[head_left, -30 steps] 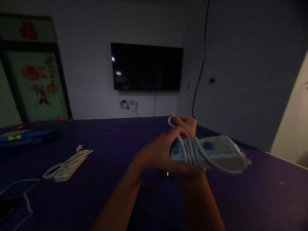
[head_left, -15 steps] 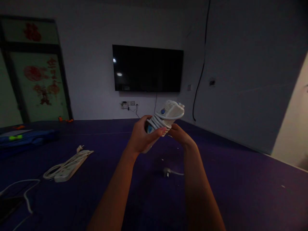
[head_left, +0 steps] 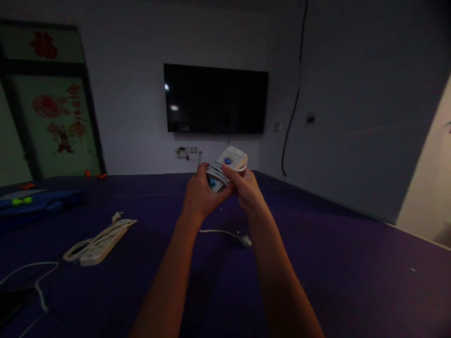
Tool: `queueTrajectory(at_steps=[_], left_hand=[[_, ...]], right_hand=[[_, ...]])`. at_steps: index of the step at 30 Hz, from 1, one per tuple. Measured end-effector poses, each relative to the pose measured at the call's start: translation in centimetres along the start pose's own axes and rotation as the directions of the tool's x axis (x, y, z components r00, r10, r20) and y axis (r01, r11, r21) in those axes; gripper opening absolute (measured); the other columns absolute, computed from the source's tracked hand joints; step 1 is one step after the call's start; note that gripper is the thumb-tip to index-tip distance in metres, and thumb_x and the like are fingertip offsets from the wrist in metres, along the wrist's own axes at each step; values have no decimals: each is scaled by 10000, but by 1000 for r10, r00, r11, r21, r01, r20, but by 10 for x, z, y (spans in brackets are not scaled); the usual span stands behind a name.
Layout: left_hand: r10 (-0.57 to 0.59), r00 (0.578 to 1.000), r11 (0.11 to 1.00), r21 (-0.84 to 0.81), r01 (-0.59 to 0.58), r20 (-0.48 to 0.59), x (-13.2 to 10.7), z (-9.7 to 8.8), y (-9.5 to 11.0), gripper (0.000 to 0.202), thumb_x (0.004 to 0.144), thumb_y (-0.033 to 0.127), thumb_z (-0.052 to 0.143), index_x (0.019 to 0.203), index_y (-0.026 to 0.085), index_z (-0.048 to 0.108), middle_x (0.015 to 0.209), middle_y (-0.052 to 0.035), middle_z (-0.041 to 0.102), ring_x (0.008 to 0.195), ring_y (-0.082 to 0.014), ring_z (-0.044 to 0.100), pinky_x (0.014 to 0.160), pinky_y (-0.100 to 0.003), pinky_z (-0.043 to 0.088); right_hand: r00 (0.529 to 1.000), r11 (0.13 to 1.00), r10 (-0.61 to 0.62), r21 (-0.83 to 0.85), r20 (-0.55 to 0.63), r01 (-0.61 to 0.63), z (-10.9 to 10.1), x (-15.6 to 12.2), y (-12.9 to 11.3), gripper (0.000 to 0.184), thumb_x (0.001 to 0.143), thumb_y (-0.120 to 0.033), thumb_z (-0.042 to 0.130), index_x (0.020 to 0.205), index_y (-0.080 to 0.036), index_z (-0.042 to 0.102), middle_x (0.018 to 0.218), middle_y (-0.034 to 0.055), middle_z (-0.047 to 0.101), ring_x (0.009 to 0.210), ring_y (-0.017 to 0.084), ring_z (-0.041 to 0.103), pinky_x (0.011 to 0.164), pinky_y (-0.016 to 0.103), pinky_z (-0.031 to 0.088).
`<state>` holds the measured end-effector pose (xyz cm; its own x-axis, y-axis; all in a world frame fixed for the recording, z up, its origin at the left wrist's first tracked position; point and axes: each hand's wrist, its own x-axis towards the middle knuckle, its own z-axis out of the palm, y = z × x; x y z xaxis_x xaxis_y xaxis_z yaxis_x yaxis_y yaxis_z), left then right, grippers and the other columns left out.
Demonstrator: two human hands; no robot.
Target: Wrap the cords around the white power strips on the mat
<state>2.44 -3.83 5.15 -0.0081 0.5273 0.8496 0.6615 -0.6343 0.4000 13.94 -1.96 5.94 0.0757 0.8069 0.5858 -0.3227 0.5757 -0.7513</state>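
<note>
A white power strip [head_left: 235,155] with its cord [head_left: 217,172] wound around it several times is held up above the purple surface. My left hand [head_left: 202,195] grips its near left end, fingers closed around it. At its right side my right hand [head_left: 246,185] is closed on the strip and cord, the thumb lying across the coils. A blue round spot shows on the strip near the thumb. Below the hands, the loose end of a white cord with a plug [head_left: 244,241] lies on the surface.
Another white power strip [head_left: 102,244] with a folded cord lies to the left. A white cable [head_left: 38,284] and a dark flat object [head_left: 16,300] are at the lower left. Blue cloth [head_left: 52,202] lies behind them. A television [head_left: 215,99] hangs on the far wall.
The wound power strip has moved left and turned its face more toward me. My right hand has come from behind it to its right side, thumb on top. The plug end has shifted and turned.
</note>
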Motion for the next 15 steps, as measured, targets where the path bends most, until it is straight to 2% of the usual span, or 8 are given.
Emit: queueTrajectory(at_steps=[4, 7, 11, 15], left_hand=[[64, 998, 995, -85, -61, 24, 1, -3, -6, 858, 616, 510, 720, 1285, 106, 366, 1213, -246, 566, 1057, -342, 599, 865, -479, 487], [114, 993, 982, -151, -110, 19, 1, -3, -10, 887, 625, 489, 730, 1330, 128, 330, 1287, -239, 515, 1142, -344, 548, 913, -484, 465], [78, 995, 982, -174, -67, 60, 2, -3, -12, 874, 665, 489, 710, 1356, 125, 316, 1310, -242, 501, 1171, -348, 527, 934, -496, 452], [76, 994, 978, -202, -59, 78, 3, -3, -16, 938, 684, 478, 705, 1419, 136, 234, 1432, -255, 364, 1303, -364, 389, 1013, -521, 383]], right_hand=[[998, 1000, 2, -11, -57, -2, 3, -1, 2, 493, 571, -443, 765, 959, -163, 646, 1011, 115, 698, 916, 254, 663, 717, 340, 561], [999, 999, 10, -40, -53, -12, -1, -1, 2, 504, 592, -454, 746, 987, -156, 650, 989, 118, 697, 873, 250, 667, 624, 318, 559], [1000, 999, 21, -42, -24, -22, -5, -1, 0, 517, 563, -446, 767, 979, -156, 663, 955, 105, 701, 836, 236, 663, 597, 303, 554], [1000, 999, 16, -44, 9, -16, -7, -1, -1, 521, 556, -430, 774, 991, -161, 671, 943, 101, 701, 836, 233, 660, 597, 300, 552]])
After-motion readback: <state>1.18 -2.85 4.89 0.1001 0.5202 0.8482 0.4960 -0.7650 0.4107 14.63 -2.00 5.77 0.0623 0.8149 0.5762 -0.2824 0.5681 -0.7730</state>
